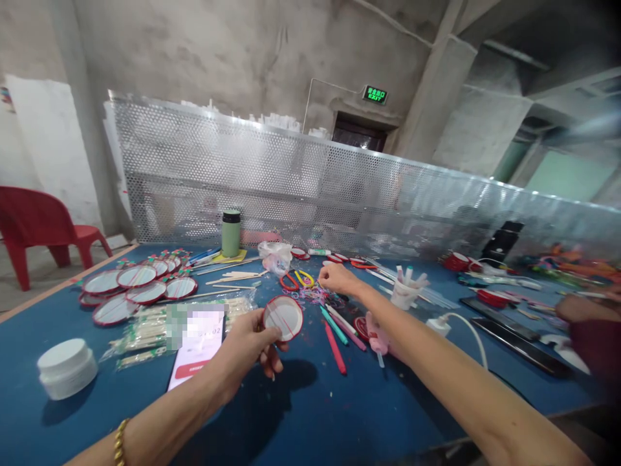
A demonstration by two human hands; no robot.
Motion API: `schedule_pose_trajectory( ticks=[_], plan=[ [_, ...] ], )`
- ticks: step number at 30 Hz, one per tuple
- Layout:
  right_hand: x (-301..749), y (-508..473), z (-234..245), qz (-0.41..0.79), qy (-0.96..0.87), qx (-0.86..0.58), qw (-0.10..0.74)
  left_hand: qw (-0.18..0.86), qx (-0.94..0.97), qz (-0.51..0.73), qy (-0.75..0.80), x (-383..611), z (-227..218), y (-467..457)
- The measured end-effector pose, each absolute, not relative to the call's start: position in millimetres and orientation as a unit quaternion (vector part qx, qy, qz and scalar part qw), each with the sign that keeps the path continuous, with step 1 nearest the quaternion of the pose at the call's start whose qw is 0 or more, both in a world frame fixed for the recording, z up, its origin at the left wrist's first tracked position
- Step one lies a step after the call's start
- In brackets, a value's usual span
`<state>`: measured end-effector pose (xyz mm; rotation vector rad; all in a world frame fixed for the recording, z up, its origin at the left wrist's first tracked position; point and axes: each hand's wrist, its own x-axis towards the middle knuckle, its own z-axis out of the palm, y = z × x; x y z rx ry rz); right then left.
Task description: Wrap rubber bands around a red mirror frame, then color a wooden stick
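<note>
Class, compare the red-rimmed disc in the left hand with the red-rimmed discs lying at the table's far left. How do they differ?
The held disc is raised in the left hand, tilted toward the camera; the table discs lie flat on the blue table.
The held disc is alone; the table discs overlap in a cluster.
Both are round, pale-faced, red-rimmed, crossed by red lines.

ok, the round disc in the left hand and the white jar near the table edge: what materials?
The disc in the left hand: the red rim looks like moulded plastic. Its pale face has a soft sheen, maybe mirror or film; I can't tell which. The white jar: opaque, matte, even colour, so probably plastic.
</note>
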<state>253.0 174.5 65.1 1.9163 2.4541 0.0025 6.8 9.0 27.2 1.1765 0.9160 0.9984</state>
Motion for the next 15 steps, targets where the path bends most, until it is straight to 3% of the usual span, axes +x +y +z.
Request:
schedule_pose_trajectory(
  ticks=[15],
  plan=[
    [261.4,170.3,59.5,-0.113,0.759,0.641,0.007,0.628,0.525,0.413,0.399,7.6,25.8,10.9]
  ],
)
